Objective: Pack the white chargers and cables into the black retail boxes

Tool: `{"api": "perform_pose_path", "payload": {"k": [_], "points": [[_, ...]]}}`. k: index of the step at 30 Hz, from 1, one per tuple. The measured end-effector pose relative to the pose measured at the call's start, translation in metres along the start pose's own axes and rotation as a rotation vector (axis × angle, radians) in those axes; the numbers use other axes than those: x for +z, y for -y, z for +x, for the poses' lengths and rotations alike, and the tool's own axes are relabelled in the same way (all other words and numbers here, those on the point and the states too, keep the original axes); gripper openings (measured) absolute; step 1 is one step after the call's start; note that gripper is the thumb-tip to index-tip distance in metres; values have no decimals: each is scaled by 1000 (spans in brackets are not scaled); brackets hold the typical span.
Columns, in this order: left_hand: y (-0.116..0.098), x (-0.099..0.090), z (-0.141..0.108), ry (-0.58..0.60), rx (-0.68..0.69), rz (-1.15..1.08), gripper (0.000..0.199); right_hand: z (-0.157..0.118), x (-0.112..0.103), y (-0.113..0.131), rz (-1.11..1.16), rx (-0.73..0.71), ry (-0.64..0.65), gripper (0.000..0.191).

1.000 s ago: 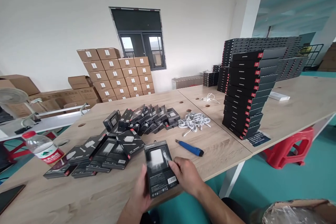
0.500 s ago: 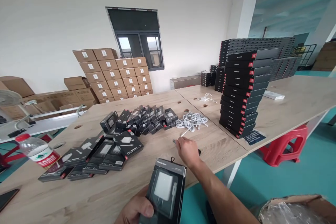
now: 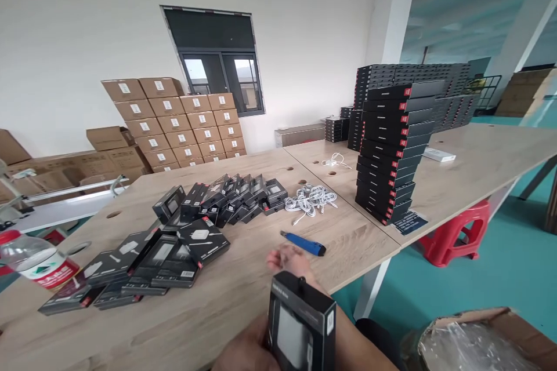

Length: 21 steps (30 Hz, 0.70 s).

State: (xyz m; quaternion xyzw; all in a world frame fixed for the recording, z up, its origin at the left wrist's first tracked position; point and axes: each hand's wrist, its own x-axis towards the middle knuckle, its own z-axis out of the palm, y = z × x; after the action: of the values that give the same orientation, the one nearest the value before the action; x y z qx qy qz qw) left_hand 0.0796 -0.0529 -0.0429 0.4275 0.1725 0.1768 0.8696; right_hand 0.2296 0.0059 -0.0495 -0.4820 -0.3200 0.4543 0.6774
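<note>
The left hand [image 3: 252, 349] grips a black box [image 3: 300, 324], nearer the viewer than a blue knife [image 3: 304, 244]. Just beside the knife, the right hand [image 3: 289, 261] is blurred, its grip unclear. White cables [image 3: 311, 202] lie beyond the knife.

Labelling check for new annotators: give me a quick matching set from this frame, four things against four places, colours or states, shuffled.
Things
1. Black box nearest the camera
2. Slim tool
3. Large cable bundle
4. Plastic stool

Descriptions
A. White, in tangled loops on the table
B. Red, on the teal floor
C. Held in the left hand
D. Blue, lying just beyond the right hand

Pairs: 1-C, 2-D, 3-A, 4-B
</note>
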Motion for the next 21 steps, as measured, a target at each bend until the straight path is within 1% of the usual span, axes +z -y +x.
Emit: {"api": "perform_pose_path", "payload": {"k": [2, 4, 5, 7, 9, 10, 12, 14, 16, 17, 19, 20, 21], "points": [[-17, -4, -3, -110, 94, 26, 49, -7, -14, 6, 115, 45, 20, 46], [-30, -14, -6, -248, 174, 13, 38, -18, -30, 10, 209, 98, 51, 49], [-33, -20, -6, -333, 197, -29, 34, -25, -36, 11, 245, 127, 69, 50], [-35, -29, -3, -500, 203, -154, 29, -41, -44, 10, 296, 192, 110, 51], [-33, -31, 3, -615, 178, -262, 23, -57, -47, 7, 330, 285, 147, 49], [-31, -29, 7, -644, 144, -284, 20, -65, -48, 7, 330, 320, 152, 49], [-27, -22, 15, -652, 54, -261, 28, -78, -52, 8, 272, 329, 155, 51], [-24, -13, 22, -634, -51, -184, 35, -88, -59, 15, 177, 218, 202, 61], [-23, -8, 26, -608, -111, -82, 37, -94, -67, 28, 72, 98, 341, 71], [-24, -8, 28, -604, -125, -28, 39, -95, -72, 35, 8, 82, 442, 70], [-26, -9, 33, -623, -129, 69, 42, -95, -81, 51, -140, 118, 652, 55], [-27, -10, 36, -649, -130, 103, 42, -94, -86, 57, -224, 140, 735, 50], [-29, -10, 39, -684, -135, 130, 41, -92, -90, 61, -305, 136, 792, 48]]}}
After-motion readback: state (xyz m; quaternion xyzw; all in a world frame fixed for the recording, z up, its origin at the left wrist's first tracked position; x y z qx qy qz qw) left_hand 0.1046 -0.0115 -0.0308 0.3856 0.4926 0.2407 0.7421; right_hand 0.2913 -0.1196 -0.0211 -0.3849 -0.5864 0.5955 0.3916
